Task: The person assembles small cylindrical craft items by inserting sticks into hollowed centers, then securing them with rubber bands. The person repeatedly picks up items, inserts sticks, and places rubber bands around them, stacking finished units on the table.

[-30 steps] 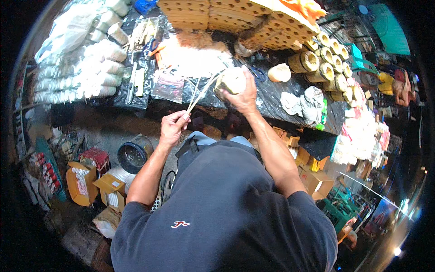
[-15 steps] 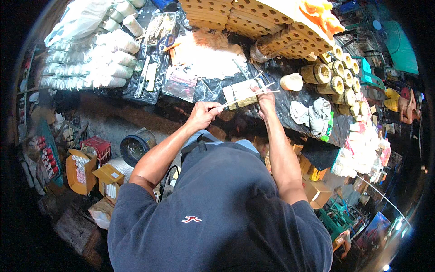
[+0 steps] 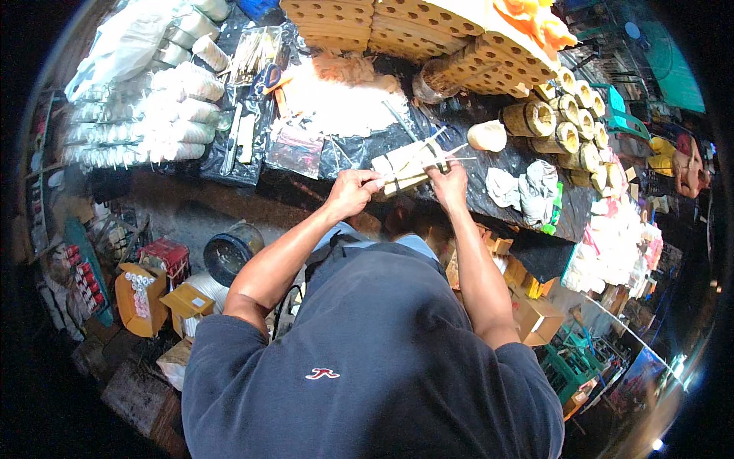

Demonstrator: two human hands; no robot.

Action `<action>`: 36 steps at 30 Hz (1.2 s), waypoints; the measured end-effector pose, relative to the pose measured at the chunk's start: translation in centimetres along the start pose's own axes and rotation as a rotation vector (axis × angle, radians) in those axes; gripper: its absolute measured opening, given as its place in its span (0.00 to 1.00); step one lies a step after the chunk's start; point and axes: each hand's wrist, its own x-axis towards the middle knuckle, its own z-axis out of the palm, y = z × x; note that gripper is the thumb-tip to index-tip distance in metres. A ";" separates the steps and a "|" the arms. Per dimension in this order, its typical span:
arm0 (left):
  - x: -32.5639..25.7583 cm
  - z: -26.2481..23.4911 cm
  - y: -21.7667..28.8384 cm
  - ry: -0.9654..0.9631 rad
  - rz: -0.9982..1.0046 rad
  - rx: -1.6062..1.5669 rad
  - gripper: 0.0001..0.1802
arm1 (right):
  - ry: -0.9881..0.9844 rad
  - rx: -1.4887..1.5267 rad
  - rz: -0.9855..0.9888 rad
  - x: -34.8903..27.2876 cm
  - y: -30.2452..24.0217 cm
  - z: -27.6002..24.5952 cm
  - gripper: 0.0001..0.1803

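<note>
At the near edge of the bench lies a pale, flat block (image 3: 391, 158) with dark bands round it. My left hand (image 3: 352, 193) is closed in a pinch at the block's left end, with the end of a thin pale strip at its fingertips. My right hand (image 3: 448, 185) is closed at the block's right end. Several thin pale sticks (image 3: 456, 151) fan out crosswise above those fingers. Exactly what lies between the right fingertips is hidden. A short pale cylinder (image 3: 487, 136) stands to the right of the block.
Banded yellowish tubes (image 3: 531, 118) are stacked at the right, below perforated yellow blocks (image 3: 428, 23). Grey rags (image 3: 535, 187) and a green bottle (image 3: 557, 205) lie nearby. White spools (image 3: 183, 111), scissors (image 3: 269, 78) and a white heap (image 3: 344, 99) fill the left. A dark bucket (image 3: 227, 252) stands below.
My left hand has come closer to the block's left end. My right hand has dropped slightly, and the sticks lie at a different angle. The whole view has shifted a little.
</note>
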 end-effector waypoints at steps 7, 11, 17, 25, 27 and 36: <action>0.4 0.7 0.9 -0.014 -0.001 0.039 0.14 | 0.154 -0.170 -0.199 -2.4 2.6 -0.5 0.33; -0.4 0.7 2.4 -0.103 -0.027 -0.029 0.13 | 0.029 -0.042 -0.152 -6.6 0.0 -1.9 0.32; -0.2 0.3 3.2 -0.405 -0.163 -0.183 0.09 | -0.649 1.343 0.267 -6.3 1.6 -0.3 0.10; -0.8 0.0 2.1 -0.257 -0.189 -0.108 0.09 | -0.463 1.121 0.363 -3.0 2.6 -2.5 0.03; -1.1 0.5 1.9 -0.212 -0.171 -0.092 0.10 | -0.415 1.126 0.375 -2.7 2.6 -2.4 0.03; -1.9 -0.5 -2.4 -0.111 -0.107 0.065 0.17 | -0.342 1.176 0.433 -0.8 4.2 -0.4 0.03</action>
